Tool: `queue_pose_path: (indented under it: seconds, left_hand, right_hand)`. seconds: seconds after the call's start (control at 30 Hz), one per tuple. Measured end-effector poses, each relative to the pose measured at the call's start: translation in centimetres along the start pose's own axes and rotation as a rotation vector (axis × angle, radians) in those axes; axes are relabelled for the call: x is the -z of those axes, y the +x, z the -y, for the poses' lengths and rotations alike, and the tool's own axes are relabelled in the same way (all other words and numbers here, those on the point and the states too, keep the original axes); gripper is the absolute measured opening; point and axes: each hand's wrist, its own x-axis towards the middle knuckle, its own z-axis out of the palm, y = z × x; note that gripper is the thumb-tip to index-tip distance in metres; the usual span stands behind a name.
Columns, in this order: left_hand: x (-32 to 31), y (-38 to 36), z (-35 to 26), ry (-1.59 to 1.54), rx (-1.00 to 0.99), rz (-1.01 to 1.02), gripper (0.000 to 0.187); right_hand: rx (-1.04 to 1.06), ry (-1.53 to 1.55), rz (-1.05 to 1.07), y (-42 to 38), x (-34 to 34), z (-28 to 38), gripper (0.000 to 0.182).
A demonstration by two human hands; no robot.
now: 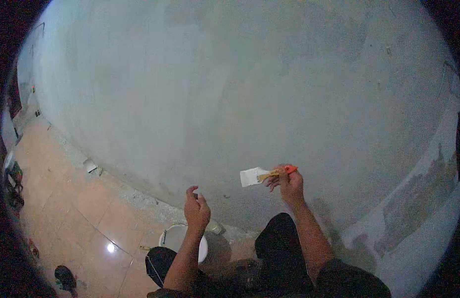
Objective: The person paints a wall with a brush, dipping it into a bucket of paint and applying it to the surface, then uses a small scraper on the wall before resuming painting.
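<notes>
My right hand (pixel 291 184) grips a paintbrush (pixel 264 176) by its yellow handle with an orange-red end. The brush's broad white head points left, in front of the grey-white wall (pixel 230 99). My left hand (pixel 197 209) is raised before the lower wall, fingers loosely bent and apart, with nothing in it. Below the left hand and partly behind that forearm stands a round white bucket (pixel 204 250).
Peach floor tiles (pixel 76 198) run along the wall's foot at left, with a light spot reflected on them. A small pale piece (pixel 89 165) lies by the wall base. At right is a patchy grey wall section (pixel 418 198). My dark-clad knees (pixel 279 233) flank the bucket.
</notes>
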Motion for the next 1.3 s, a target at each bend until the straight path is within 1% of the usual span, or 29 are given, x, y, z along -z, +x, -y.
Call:
queue_pose_path:
  seconds: [0.03,0.07,0.1,0.13,0.2,0.23,0.27,0.33,0.37,0.43,0.47,0.53,0.6,0.67,0.7,0.73,0.8,0.83,0.87,0.93,0.97,1.03,1.07,1.1,1.13,1.23,1.3]
  left_hand:
    - [-0.1,0.0,0.4,-0.003,-0.031,0.006,0.03]
    - [-0.2,-0.2,0.5,-0.008,-0.059,0.01,0.031]
    - [0.4,-0.5,-0.8,-0.048,-0.01,0.072,0.032]
    - [0.7,-0.7,-0.6,-0.056,-0.015,0.069,0.032]
    - [0.4,-0.9,-0.8,-0.058,-0.106,0.118,0.034]
    - [0.4,-1.0,-1.7,-0.093,-0.088,0.167,0.035]
    - [0.2,-1.1,-2.0,-0.091,-0.08,0.17,0.035]
    - [-0.2,-1.2,-2.4,-0.05,-0.17,0.211,0.036]
    - [-0.2,-1.2,-2.7,-0.083,-0.116,0.276,0.038]
    - [0.0,-1.4,-2.9,-0.057,-0.128,0.291,0.038]
    - [-0.2,-1.4,-2.7,-0.028,-0.145,0.303,0.039]
    - [-0.3,-1.2,-2.4,-0.05,-0.134,0.312,0.039]
    - [-0.2,-1.2,-2.2,-0.072,-0.123,0.323,0.04]
    - [0.0,-1.4,-1.4,-0.061,-0.162,0.328,0.04]
    - [-0.1,-1.4,-0.6,-0.06,-0.164,0.324,0.04]
    - [0.1,-1.6,-0.3,-0.101,-0.173,0.347,0.039]
    - [0.3,-1.8,0.0,-0.139,-0.175,0.371,0.039]
    - [-0.1,-1.4,-2.2,-0.134,-0.18,0.379,0.039]
    - [0.3,-1.4,-2.5,-0.128,-0.205,0.385,0.039]
    - [0.9,-1.8,-3.1,-0.131,-0.18,0.402,0.039]
    - [0.9,-1.6,-3.4,-0.131,-0.162,0.417,0.039]
    - [0.7,-1.3,-4.0,-0.118,-0.145,0.428,0.039]
    - [0.5,-1.4,-3.2,-0.103,-0.133,0.438,0.039]
    - [0.3,-1.5,-3.0,-0.098,-0.128,0.448,0.039]
    - [0.0,-1.6,-2.7,-0.108,-0.153,0.436,0.039]
    - [-0.5,-1.7,-2.2,-0.116,-0.202,0.426,0.04]
    - [-0.6,-1.4,-2.4,-0.114,-0.214,0.424,0.04]
  right_hand:
    - [0.003,0.0,-0.004,0.1,-0.4,1.7,0.03]
    - [0.107,-0.06,0.013,0.1,-0.8,3.3,0.025]
    - [0.211,-0.122,0.034,0.3,-1.1,5.0,0.021]
    - [0.219,-0.128,0.034,0.3,-1.7,6.6,0.021]
    - [0.765,-0.675,0.037,1.1,-2.1,9.6,0.019]
    - [0.796,-0.688,0.074,1.7,-2.2,11.3,0.02]
    - [0.79,-0.688,0.078,2.6,-2.1,12.4,0.02]
    - [1.162,-1.05,0.029,4.7,-1.6,13.7,0.021]
    - [1.156,-1.049,0.035,6.0,-1.3,13.6,0.021]
    - [1.282,-1.116,0.083,7.6,-1.3,13.5,0.021]
    - [1.281,-1.115,0.088,8.0,-1.4,12.4,0.021]
    - [1.238,-1.209,0.06,8.6,-1.9,10.2,0.022]
    - [1.235,-1.235,0.081,8.1,-2.6,8.2,0.02]
    - [1.17,-1.276,0.126,7.3,-3.5,5.8,0.02]
    - [1.221,-1.341,0.117,6.8,-4.2,4.4,0.021]
    - [1.219,-1.339,0.12,6.2,-4.5,3.7,0.021]
    - [1.176,-1.304,0.174,5.3,-5.0,2.8,0.022]
    - [1.124,-1.282,0.183,6.1,-3.8,4.4,0.026]
    - [1.124,-1.28,0.183,5.8,-3.8,4.8,0.026]
    - [0.977,-1.133,0.28,5.2,-3.4,5.8,0.024]
    - [0.977,-1.132,0.281,5.6,-3.3,7.1,0.024]
    - [0.646,-1.067,0.284,7.1,-2.8,10.5,0.019]
    - [0.744,-0.958,0.23,8.3,-2.7,10.7,0.013]
    - [0.723,-0.957,0.161,9.2,-2.5,12.1,0.013]
    - [0.837,-0.91,0.12,10.2,-2.4,13.1,0.012]
    - [0.856,-0.929,0.106,9.8,-2.8,15.2,0.013]
    - [0.914,-1.163,0.127,9.2,-3.0,15.1,0.015]
